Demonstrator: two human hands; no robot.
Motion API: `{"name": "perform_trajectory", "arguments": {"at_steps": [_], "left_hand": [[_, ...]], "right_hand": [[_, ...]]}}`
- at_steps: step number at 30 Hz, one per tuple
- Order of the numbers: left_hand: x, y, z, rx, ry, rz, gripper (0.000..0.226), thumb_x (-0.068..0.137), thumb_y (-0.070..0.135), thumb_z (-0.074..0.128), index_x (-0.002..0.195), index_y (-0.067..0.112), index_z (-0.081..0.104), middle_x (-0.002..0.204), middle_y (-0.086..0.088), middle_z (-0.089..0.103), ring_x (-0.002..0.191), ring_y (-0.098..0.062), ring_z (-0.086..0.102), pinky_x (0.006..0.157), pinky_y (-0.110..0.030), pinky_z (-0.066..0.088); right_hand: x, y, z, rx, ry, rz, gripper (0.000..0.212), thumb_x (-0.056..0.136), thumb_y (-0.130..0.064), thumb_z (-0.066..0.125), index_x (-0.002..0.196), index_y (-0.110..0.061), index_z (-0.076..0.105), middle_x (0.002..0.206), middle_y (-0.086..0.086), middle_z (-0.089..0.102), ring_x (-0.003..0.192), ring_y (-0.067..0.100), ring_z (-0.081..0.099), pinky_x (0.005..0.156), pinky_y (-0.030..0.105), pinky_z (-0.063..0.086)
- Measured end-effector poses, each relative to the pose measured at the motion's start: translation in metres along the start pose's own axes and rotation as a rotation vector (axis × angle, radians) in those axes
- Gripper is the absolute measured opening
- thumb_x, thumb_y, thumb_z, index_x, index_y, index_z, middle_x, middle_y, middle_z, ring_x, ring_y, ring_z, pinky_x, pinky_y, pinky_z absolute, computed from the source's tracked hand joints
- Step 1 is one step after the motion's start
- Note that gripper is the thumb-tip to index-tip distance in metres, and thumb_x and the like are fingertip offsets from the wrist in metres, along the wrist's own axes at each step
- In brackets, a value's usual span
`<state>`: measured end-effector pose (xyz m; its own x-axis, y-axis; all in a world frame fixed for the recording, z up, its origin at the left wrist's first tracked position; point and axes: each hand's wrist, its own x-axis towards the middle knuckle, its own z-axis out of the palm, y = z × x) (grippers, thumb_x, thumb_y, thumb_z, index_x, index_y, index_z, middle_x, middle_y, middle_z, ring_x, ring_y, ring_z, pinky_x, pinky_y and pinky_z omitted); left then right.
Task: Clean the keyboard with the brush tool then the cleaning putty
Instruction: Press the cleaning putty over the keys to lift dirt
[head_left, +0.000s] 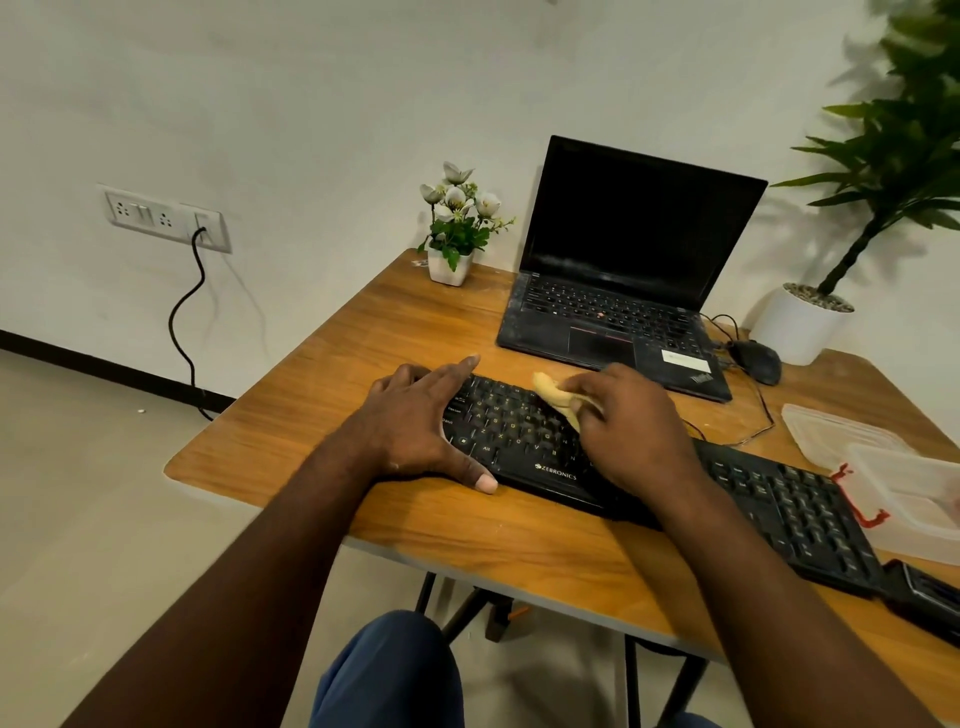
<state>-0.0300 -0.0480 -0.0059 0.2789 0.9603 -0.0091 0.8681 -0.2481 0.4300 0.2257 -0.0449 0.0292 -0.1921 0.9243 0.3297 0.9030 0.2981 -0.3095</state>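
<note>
Both hands are on the keyboard (524, 423), set apart from each other: the left hand (415, 421) lies flat with fingers straight over the keyboard's left end, thumb stretched along its front edge, while the right hand (631, 428) curls its fingers round a lump of yellow putty (551, 394) and holds it down on the upper rows of keys near the middle. The black keyboard sits slantwise on a wooden table (363, 332) with rounded corners and dark metal legs. Behind it stands an open laptop (623, 249) with a dark screen, and just to its right a black mouse (757, 361) with its thin wire trailing over the wood. A small white pot of pale flowers (451, 234) stands at the far corner, and a larger plant in a round white pot (797, 325) at the right. By the keyboard's right end lie a clear plastic box (919, 499) and its lid (826, 428), with something small and red at the box's edge, too unclear to name. The wall (311, 104) is plain and pale; a socket plate (166, 215) on it has a black cable (186, 322) hanging to the light floor (104, 493).
</note>
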Motion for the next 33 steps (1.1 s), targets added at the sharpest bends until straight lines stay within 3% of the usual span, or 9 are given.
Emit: {"name": "perform_trajectory", "arguments": {"at_steps": [4,8,14,20,24,27,33], "left_hand": [[0.000,0.001,0.001,0.012,0.006,-0.005,0.145,0.050,0.092,0.072,0.162,0.044,-0.008,0.168,0.007,0.022,0.149,-0.022,0.018,0.119,-0.049,0.019],[0.000,0.001,0.002,0.010,0.004,-0.004,0.145,0.051,0.091,0.073,0.162,0.043,-0.006,0.169,0.008,0.021,0.150,-0.021,0.016,0.120,-0.048,0.018],[0.001,0.000,0.001,-0.002,-0.002,-0.008,0.144,0.051,0.089,0.075,0.162,0.044,-0.006,0.169,0.006,0.020,0.149,-0.022,0.017,0.121,-0.051,0.018],[0.000,0.001,0.001,-0.006,0.004,-0.012,0.148,0.051,0.089,0.076,0.161,0.044,-0.012,0.169,0.005,0.021,0.150,-0.023,0.017,0.120,-0.050,0.017],[0.000,-0.001,0.002,-0.023,0.011,-0.008,0.153,0.047,0.092,0.074,0.158,0.047,-0.021,0.169,0.004,0.024,0.151,-0.023,0.016,0.121,-0.052,0.018],[0.000,-0.001,0.001,-0.043,0.016,-0.004,0.154,0.047,0.090,0.077,0.157,0.048,-0.023,0.167,0.003,0.028,0.151,-0.023,0.016,0.120,-0.052,0.018],[0.000,-0.001,0.001,-0.046,0.014,-0.014,0.148,0.048,0.087,0.079,0.159,0.050,-0.012,0.168,0.006,0.024,0.149,-0.024,0.018,0.119,-0.049,0.019]], "right_hand": [[0.015,-0.051,0.029,0.032,-0.056,-0.127,0.039,0.101,-0.020,0.058,0.139,-0.029,0.061,0.120,-0.005,0.055,0.110,0.016,0.052,0.089,0.032,0.049],[0.014,-0.060,0.042,-0.039,-0.096,-0.188,0.047,0.098,-0.020,0.057,0.144,-0.031,0.056,0.119,-0.004,0.051,0.114,0.018,0.045,0.094,0.041,0.049],[0.005,-0.003,0.016,-0.128,-0.120,-0.016,0.045,0.100,-0.019,0.056,0.138,-0.041,0.059,0.122,-0.004,0.054,0.113,0.017,0.047,0.092,0.041,0.050],[0.001,-0.003,0.011,-0.125,-0.037,0.076,0.042,0.098,-0.016,0.057,0.136,-0.033,0.064,0.121,-0.001,0.058,0.110,0.020,0.055,0.091,0.043,0.054],[0.012,-0.056,0.033,0.001,-0.078,-0.078,0.046,0.096,-0.014,0.059,0.138,-0.032,0.061,0.121,-0.002,0.054,0.113,0.019,0.050,0.093,0.041,0.051],[0.014,-0.075,0.047,-0.065,-0.106,-0.171,0.052,0.092,-0.015,0.059,0.140,-0.036,0.058,0.120,-0.003,0.052,0.113,0.019,0.045,0.093,0.042,0.049],[-0.001,-0.020,0.027,-0.131,-0.048,0.054,0.049,0.095,-0.017,0.060,0.138,-0.040,0.060,0.121,-0.002,0.054,0.115,0.020,0.048,0.096,0.044,0.051]]}}
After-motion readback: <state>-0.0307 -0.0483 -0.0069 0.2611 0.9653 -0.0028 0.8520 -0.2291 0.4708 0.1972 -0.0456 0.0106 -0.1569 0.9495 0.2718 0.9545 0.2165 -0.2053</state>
